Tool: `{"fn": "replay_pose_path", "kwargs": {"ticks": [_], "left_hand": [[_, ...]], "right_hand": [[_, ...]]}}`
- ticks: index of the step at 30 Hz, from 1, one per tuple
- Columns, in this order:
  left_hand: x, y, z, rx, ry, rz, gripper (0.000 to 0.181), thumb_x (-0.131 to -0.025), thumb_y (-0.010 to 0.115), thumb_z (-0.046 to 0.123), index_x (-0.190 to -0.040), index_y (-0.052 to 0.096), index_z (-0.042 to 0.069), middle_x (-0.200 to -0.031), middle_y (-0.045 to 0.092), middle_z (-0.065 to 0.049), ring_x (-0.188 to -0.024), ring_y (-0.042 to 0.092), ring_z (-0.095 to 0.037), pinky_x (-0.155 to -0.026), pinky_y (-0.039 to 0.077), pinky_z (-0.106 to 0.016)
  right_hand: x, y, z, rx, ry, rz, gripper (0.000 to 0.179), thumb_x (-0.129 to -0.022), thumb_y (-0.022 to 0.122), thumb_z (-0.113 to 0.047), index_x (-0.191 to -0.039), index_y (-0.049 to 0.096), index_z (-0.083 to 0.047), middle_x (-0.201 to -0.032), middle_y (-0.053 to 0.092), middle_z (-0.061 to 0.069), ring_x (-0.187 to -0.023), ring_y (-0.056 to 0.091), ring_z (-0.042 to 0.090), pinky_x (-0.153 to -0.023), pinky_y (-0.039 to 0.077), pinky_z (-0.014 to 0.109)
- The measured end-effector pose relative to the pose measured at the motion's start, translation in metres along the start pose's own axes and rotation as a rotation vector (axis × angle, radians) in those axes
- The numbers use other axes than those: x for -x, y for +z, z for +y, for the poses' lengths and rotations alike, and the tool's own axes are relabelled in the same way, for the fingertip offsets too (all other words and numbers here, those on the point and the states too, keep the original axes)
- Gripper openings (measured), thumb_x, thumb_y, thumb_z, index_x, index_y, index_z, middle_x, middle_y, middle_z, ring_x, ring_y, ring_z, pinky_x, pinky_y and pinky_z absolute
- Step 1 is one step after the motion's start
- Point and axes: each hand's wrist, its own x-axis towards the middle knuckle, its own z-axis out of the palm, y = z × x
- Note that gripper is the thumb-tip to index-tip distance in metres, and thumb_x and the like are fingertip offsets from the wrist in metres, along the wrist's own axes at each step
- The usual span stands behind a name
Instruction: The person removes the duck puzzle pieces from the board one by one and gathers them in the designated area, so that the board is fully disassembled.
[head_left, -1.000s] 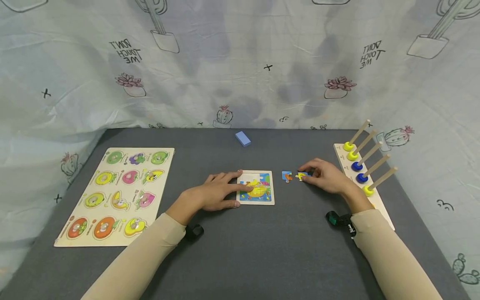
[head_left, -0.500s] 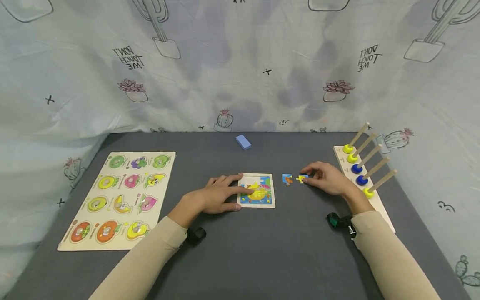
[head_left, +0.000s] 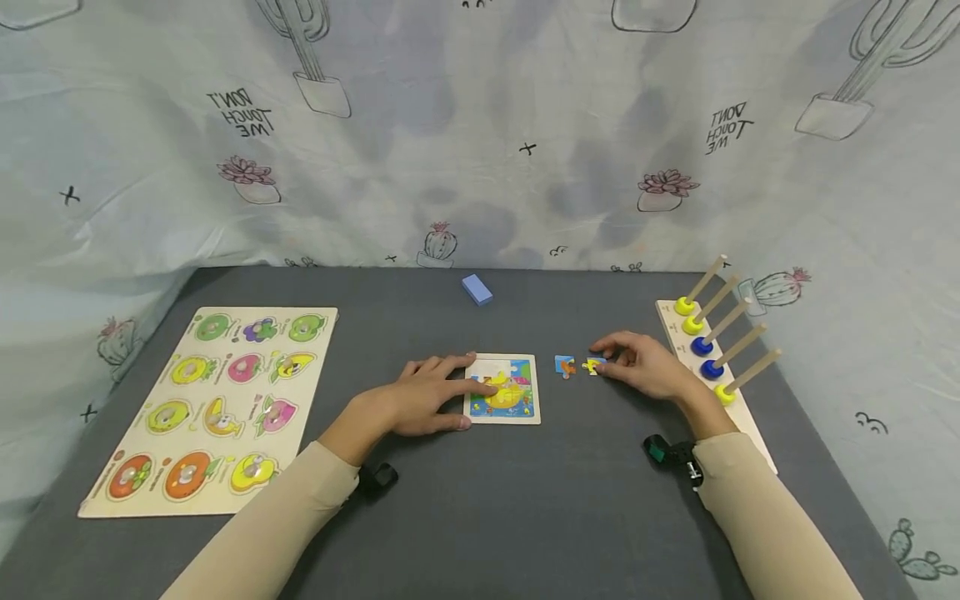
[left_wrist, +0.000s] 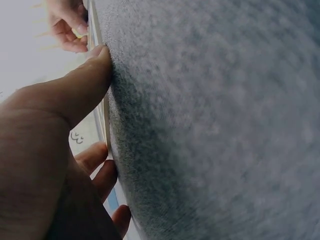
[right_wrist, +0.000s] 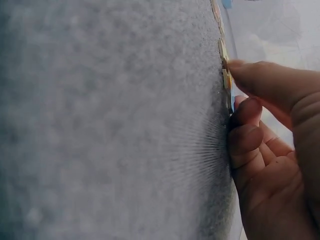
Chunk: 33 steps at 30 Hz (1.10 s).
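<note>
My left hand (head_left: pixel 423 400) lies over the left side of a small wooden jigsaw board (head_left: pixel 517 421), its index fingertip on the yellow duck picture (head_left: pixel 512 394). Its thumb is at the board's near-left corner. The board's upper left part shows bare wood. To the right of the board, my right hand (head_left: pixel 643 367) pinches a blue and yellow jigsaw piece (head_left: pixel 591 366), down at the table. In the right wrist view the thumb is against that piece (right_wrist: pixel 226 77), with the fingers curled behind. Another jigsaw piece (head_left: pixel 565 366), blue and orange, lies between board and hand.
A large wooden fruit puzzle board (head_left: pixel 202 408) lies on the left, partly behind the left sleeve. Along the right stands a peg board (head_left: pixel 750 429) with yellow and blue rings (head_left: pixel 702 346), close to my right wrist. A blue block (head_left: pixel 477 289) sits near the back edge.
The head view has shifted slightly, so the whole scene sits a little lower and further left. Both hands and the jigsaw pieces keep nearly the same places on the table.
</note>
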Motion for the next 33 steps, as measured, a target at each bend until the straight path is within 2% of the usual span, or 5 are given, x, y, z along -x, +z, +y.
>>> {"fn": "replay_pose_path", "kwargs": {"ticks": [5, 12, 15, 25, 33], "left_hand": [[0.002, 0.000, 0.003, 0.004, 0.003, -0.009, 0.056, -0.101, 0.062, 0.049, -0.154, 0.043, 0.046, -0.172, 0.016, -0.004, -0.151, 0.028, -0.035, -0.110, 0.027, -0.058], [0.004, 0.001, 0.005, -0.006, -0.007, -0.006, 0.057, -0.101, 0.061, 0.050, -0.154, 0.042, 0.047, -0.172, 0.015, -0.004, -0.152, 0.026, -0.034, -0.111, 0.026, -0.057], [0.002, 0.001, 0.004, -0.018, 0.007, -0.001, 0.056, -0.102, 0.060, 0.050, -0.155, 0.041, 0.046, -0.172, 0.015, -0.005, -0.151, 0.027, -0.035, -0.110, 0.027, -0.058], [0.001, 0.001, 0.002, -0.010, -0.003, -0.019, 0.058, -0.102, 0.060, 0.050, -0.156, 0.040, 0.045, -0.172, 0.014, -0.005, -0.152, 0.025, -0.036, -0.111, 0.026, -0.060], [0.002, 0.001, 0.005, -0.003, -0.011, -0.027, 0.057, -0.103, 0.060, 0.047, -0.156, 0.040, 0.044, -0.172, 0.014, -0.007, -0.152, 0.026, -0.038, -0.112, 0.025, -0.062]], "right_hand": [[0.002, -0.003, -0.003, -0.015, -0.003, -0.041, 0.033, -0.103, 0.066, -0.021, -0.133, 0.065, -0.006, -0.113, 0.062, 0.011, -0.072, 0.059, 0.015, -0.064, 0.049, 0.030], [-0.006, -0.006, -0.012, -0.097, -0.118, -0.010, 0.030, -0.104, 0.062, -0.014, -0.133, 0.064, -0.004, -0.110, 0.064, 0.010, -0.064, 0.058, 0.018, -0.059, 0.050, 0.032], [-0.011, -0.006, -0.017, -0.111, -0.139, 0.008, 0.029, -0.104, 0.063, -0.012, -0.131, 0.066, -0.005, -0.106, 0.065, 0.010, -0.062, 0.057, 0.019, -0.059, 0.049, 0.031], [-0.028, 0.006, -0.044, -0.170, -0.222, -0.035, 0.028, -0.103, 0.063, -0.011, -0.130, 0.066, -0.003, -0.108, 0.064, 0.008, -0.063, 0.054, 0.017, -0.056, 0.047, 0.031], [-0.037, 0.019, -0.064, -0.176, -0.251, -0.079, 0.026, -0.103, 0.065, -0.014, -0.127, 0.068, -0.003, -0.104, 0.064, 0.008, -0.069, 0.061, 0.032, -0.061, 0.051, 0.033]]}}
